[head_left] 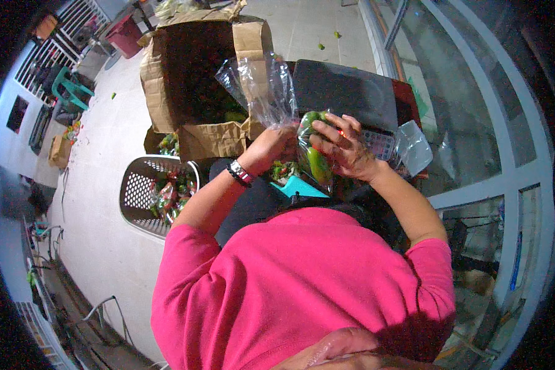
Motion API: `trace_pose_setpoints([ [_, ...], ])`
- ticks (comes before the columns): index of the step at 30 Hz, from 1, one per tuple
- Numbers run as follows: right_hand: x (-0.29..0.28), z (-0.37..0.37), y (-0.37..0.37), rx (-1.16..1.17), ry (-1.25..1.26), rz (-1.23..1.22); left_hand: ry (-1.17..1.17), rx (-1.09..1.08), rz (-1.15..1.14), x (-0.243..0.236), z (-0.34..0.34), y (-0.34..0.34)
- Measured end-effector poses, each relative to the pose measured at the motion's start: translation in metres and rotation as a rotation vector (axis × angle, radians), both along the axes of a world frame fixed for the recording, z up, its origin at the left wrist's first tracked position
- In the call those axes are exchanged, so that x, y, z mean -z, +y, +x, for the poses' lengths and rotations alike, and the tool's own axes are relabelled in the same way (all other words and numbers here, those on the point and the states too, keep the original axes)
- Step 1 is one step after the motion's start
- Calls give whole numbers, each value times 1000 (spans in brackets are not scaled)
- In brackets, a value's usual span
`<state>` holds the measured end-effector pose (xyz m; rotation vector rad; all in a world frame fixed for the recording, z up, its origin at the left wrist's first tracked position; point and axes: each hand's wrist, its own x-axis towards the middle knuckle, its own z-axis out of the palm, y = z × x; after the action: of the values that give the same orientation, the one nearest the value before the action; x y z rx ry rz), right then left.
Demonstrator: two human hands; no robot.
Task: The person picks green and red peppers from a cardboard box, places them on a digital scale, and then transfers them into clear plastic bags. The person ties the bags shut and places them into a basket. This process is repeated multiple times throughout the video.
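A clear plastic bag filled with green vegetables that look like peppers hangs between my two hands, in front of my chest. My left hand is closed around the gathered neck, and the loose end of the film flares up beyond it. On the right, my right hand curls its fingers over the bulging filled part. Just below the bag, a turquoise container shows with red and green bits beside it. A digital scale, its keypad partly covered by my right hand, stands just beyond.
An open brown carton stands at the far left, its inside dark. A pale slotted basket beside my left arm holds several filled bags. A clear plastic tub lies right of the scale. Glass door frames line the right side.
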<state>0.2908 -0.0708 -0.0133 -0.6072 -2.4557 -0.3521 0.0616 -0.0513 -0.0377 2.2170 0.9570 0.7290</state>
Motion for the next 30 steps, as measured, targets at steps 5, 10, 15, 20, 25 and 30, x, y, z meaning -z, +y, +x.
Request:
trace_pose_setpoints([
  [5, 6, -12, -2, -174, 562, -1059, -143, -177, 602, -7, 14, -9],
  [10, 39, -7, 6, -601, 1208, -2388, 242, -200, 419, -25, 27, -22],
  [15, 36, -8, -6, -808, 1092, -2225, 46, -281, 649, -23, 25, -16],
  [20, 15, 6, -4, -258, 464, -744, -146, -313, 303, -1, 4, 2],
  [25, -5, 2, -13, 86, -38, 22, -251, -72, 56, -3, 16, -4],
  [30, 3, -11, -11, -177, 672, -900, -49, -213, 456, -2, 26, -4],
])
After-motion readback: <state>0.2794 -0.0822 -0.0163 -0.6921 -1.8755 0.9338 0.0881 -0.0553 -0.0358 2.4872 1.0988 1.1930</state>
